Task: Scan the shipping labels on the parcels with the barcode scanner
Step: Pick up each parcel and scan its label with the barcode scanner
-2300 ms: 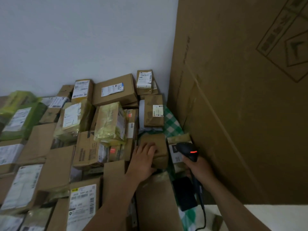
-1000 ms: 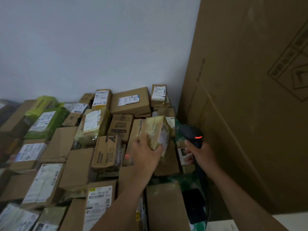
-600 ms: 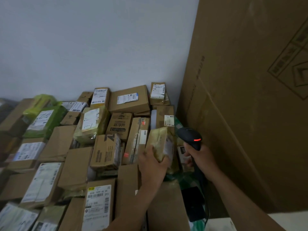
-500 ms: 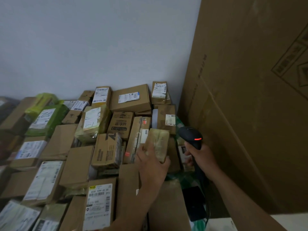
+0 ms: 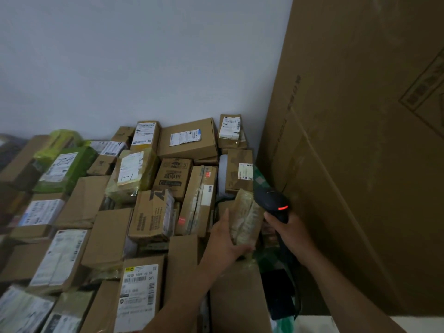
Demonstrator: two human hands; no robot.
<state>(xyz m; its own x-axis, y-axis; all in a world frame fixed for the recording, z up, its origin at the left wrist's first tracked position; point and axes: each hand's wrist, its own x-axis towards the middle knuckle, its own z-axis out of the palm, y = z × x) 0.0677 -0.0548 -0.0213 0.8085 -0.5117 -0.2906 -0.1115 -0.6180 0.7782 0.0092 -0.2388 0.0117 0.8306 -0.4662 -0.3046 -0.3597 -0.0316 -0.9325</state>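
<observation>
My left hand (image 5: 225, 243) grips a small tape-wrapped cardboard parcel (image 5: 246, 216) and holds it tilted on edge at the right side of the heap. My right hand (image 5: 292, 233) grips the handle of the black barcode scanner (image 5: 272, 204), whose red light glows; its head sits just right of the parcel, nearly touching it. The parcel's label is not visible from here. Several brown parcels with white shipping labels (image 5: 185, 138) lie piled to the left and behind.
A very large cardboard box (image 5: 360, 152) stands upright along the right. A white wall closes the back. Green-wrapped parcels (image 5: 64, 167) lie at the far left. A black flat object (image 5: 278, 294) and checked green cloth (image 5: 262, 179) lie under my right arm.
My left hand has turned the small parcel from flat-faced to on edge and carried it right, close to the scanner. The scanner hand stayed nearly still.
</observation>
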